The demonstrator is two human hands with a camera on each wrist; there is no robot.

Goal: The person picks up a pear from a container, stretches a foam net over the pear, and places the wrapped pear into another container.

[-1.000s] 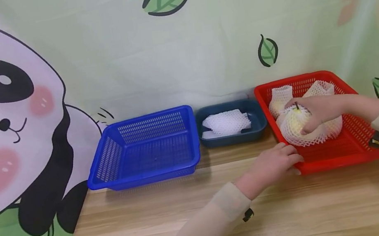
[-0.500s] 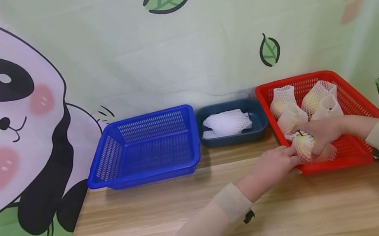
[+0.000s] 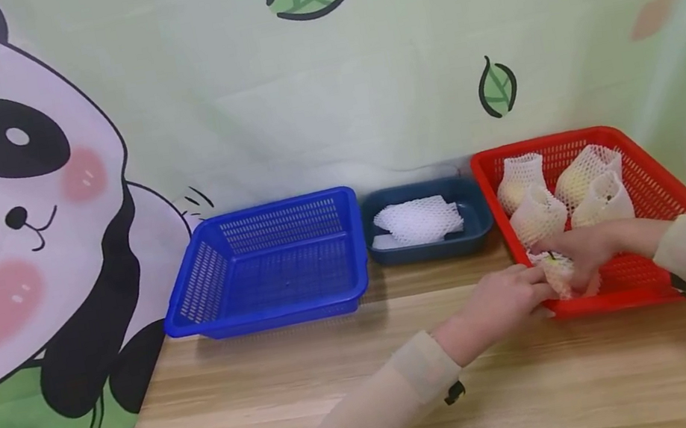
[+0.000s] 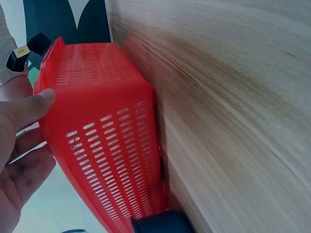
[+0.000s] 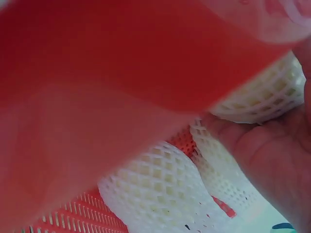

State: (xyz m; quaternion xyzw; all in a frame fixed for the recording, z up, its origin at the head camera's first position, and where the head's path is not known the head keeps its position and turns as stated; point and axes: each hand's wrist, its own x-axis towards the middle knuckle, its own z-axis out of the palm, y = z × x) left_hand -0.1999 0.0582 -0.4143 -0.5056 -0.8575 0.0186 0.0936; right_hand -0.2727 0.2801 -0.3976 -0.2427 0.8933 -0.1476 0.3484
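Note:
At the right, a red plastic basket (image 3: 616, 300) holds several pale fruits in white foam nets (image 3: 540, 217). My right hand (image 3: 590, 250) reaches into its front left corner and grips a netted pale yellow pear (image 3: 558, 276) whose dark stem points up. The right wrist view shows the fingers against the pear's net (image 5: 272, 94), while the basket's blurred red wall covers much of that view. My left hand (image 3: 501, 302) holds the basket's rim at the same corner. In the left wrist view, its thumb (image 4: 36, 108) lies on the outside of the rim, with fingers behind.
A blue perforated basket (image 3: 290, 307) stands at the left on the wooden table (image 3: 264, 394). Between the two baskets is a small dark teal tray (image 3: 434, 252) with white foam nets (image 3: 415, 221) inside. A cloth backdrop with a panda (image 3: 44, 218) hangs behind.
My right hand has carried the pear from over the other fruits down into the basket's front left corner. The left hand stays at the rim. The head view has shifted slightly.

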